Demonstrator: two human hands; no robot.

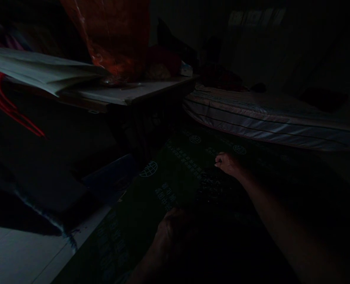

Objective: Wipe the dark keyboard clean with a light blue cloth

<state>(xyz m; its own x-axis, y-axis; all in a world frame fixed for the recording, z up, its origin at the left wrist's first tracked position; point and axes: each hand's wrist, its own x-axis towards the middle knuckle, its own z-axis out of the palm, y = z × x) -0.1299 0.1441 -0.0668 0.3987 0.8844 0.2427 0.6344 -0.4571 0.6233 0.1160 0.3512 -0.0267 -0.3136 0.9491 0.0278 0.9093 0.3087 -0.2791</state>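
Observation:
The scene is very dark. My right hand [226,162] reaches forward over a green board [183,157] printed with white characters and globe marks. Its fingers are curled together in a pinch; whatever they may hold does not show. Nearer to me, my left hand [173,227] is bent low at the edge of a dark thing, its fingers lost in shadow. Between the hands lies that dark, cloth-like thing [213,191], with small pale flecks on its far part. Its outline fades into the black toward me.
Left of the board stands a table [151,88] carrying an orange plastic bag [118,39] and pale folded sheets [44,69]. Red cords [12,106] hang from it. A striped mattress [251,122] lies beyond the board. Floor tiles [15,248] show at lower left.

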